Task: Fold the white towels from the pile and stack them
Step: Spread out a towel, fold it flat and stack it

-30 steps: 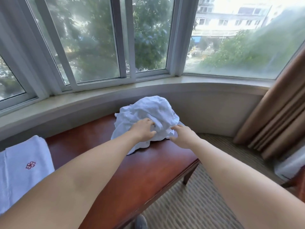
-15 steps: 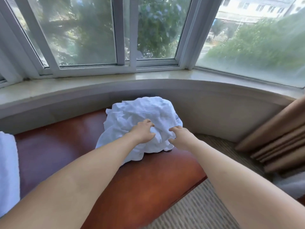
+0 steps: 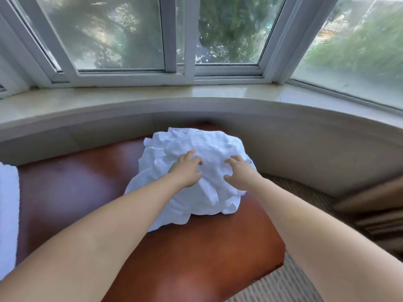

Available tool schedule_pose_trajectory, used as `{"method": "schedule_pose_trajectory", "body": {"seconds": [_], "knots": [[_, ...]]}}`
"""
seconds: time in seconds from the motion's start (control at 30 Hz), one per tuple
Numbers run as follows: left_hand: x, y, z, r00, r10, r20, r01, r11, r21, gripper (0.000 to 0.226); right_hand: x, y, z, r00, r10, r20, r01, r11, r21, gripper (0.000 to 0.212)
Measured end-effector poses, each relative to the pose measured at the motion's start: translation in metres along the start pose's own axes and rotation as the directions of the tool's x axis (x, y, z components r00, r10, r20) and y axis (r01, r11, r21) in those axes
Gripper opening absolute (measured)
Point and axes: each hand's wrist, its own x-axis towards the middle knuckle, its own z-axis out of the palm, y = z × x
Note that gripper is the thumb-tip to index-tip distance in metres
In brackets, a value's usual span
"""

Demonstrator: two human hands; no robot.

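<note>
A crumpled pile of white towels [image 3: 196, 149] sits at the far right end of the reddish-brown wooden table [image 3: 196, 258]. Both of my hands lie on top of the pile's near side. My left hand [image 3: 186, 171] rests on the cloth with fingers spread and slightly bent. My right hand [image 3: 238, 173] rests a little to the right in the same way, thumb apart from the fingers. Neither hand has cloth bunched in it. A flat white towel [image 3: 7, 214] shows at the table's far left edge, mostly cut off by the frame.
A curved stone window sill [image 3: 196, 94] and low wall run behind the table. Brown curtains [image 3: 370, 203] hang at the right. Striped carpet [image 3: 283, 284] lies beyond the table's right end.
My view has dropped and come closer to the pile. Both hands have let go of the bunched cloth and shifted up onto the pile, fingers now spread.
</note>
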Motion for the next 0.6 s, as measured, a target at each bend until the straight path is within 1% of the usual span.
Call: {"method": "schedule_pose_trajectory", "body": {"seconds": [0.1,0.17,0.23,0.37,0.5,0.6], "knots": [[0.019,0.006,-0.003,0.995,-0.048,-0.084,0.049,0.999,0.009,0.038,0.028,0.013,-0.01,0.999,-0.042,-0.034,0.041,0.999,-0.034,0.066],[0.03,0.007,-0.003,0.984,-0.112,-0.137,0.115,0.993,0.014,0.042,0.047,0.021,-0.014,0.996,-0.05,-0.079,0.047,0.998,-0.042,0.062],[0.041,0.008,-0.002,0.971,-0.155,-0.181,0.164,0.986,0.033,0.042,0.065,0.028,-0.015,0.992,-0.044,-0.122,0.038,0.998,-0.051,0.053],[0.056,0.008,-0.001,0.955,-0.156,-0.251,0.183,0.979,0.088,0.024,0.089,0.038,-0.013,0.989,-0.052,-0.141,0.047,0.998,-0.037,0.033],[0.057,0.01,-0.003,0.955,-0.171,-0.241,0.202,0.973,0.111,0.018,0.101,0.045,-0.019,0.986,-0.138,-0.093,0.134,0.99,-0.051,0.025],[0.051,0.012,-0.011,0.963,-0.17,-0.211,0.203,0.968,0.146,0.008,0.105,0.048,-0.031,0.977,-0.205,-0.058,0.198,0.975,-0.104,0.02]]}}
